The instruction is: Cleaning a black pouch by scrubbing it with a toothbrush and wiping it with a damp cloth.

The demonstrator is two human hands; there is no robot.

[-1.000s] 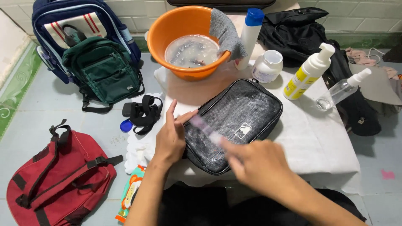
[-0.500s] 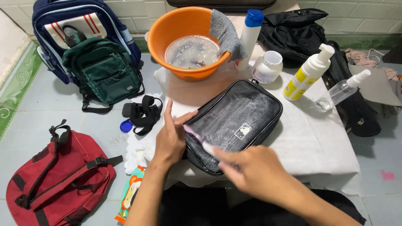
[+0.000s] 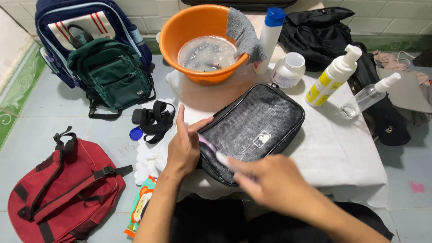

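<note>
A black pouch (image 3: pixel 256 126) with a soapy, whitish film lies on a white cloth (image 3: pixel 342 148) over a low table. My left hand (image 3: pixel 184 146) rests on the pouch's left edge, thumb on top, fingers raised. My right hand (image 3: pixel 270 180) is shut on a pink and white toothbrush (image 3: pixel 211 148), whose head touches the pouch's left side close to my left thumb. The right hand is blurred by motion.
An orange basin (image 3: pixel 189 27) of soapy water with a grey rag (image 3: pixel 245 33) on its rim stands behind the pouch. Bottles (image 3: pixel 333 76) and a white jar (image 3: pixel 288 69) stand at the right. A red backpack (image 3: pixel 63 184), a green one (image 3: pixel 112 74) and black straps (image 3: pixel 155 119) lie on the floor at left.
My right hand has drawn the toothbrush down and left across the pouch toward my left thumb. The left hand has stayed on the pouch's edge.
</note>
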